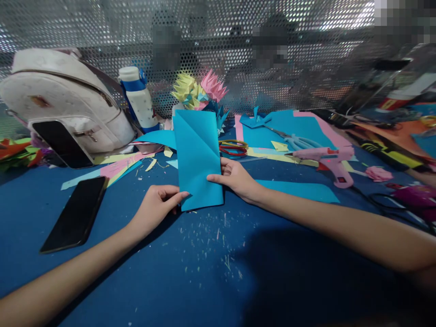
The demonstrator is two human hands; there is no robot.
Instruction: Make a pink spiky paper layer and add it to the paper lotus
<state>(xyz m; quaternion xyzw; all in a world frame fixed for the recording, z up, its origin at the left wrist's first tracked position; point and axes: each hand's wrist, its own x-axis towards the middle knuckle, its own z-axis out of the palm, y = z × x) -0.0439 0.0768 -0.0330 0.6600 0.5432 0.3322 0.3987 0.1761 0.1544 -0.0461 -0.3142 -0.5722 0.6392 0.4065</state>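
A folded sheet of blue paper point(198, 159) stands upright in front of me, with a diagonal crease across its upper half. My left hand point(162, 200) pinches its lower left corner between thumb and fingers. At the right edge, about mid-height, my right hand point(236, 179) grips it with the thumb on the near face and the fingers behind. Beyond the sheet are folded paper flowers point(189, 91) in yellow and pink, partly hidden by it. A flat blue paper strip point(299, 190) lies under my right forearm.
Two phones, one flat point(75, 215) and one leaning point(61, 144) on a white backpack point(64, 100), are at left beside a bottle point(139, 100). Scissors point(299, 141), a pink glue gun point(327, 159) with its cord and paper sheets point(286, 129) lie right. Paper scraps dot the blue table point(153, 272).
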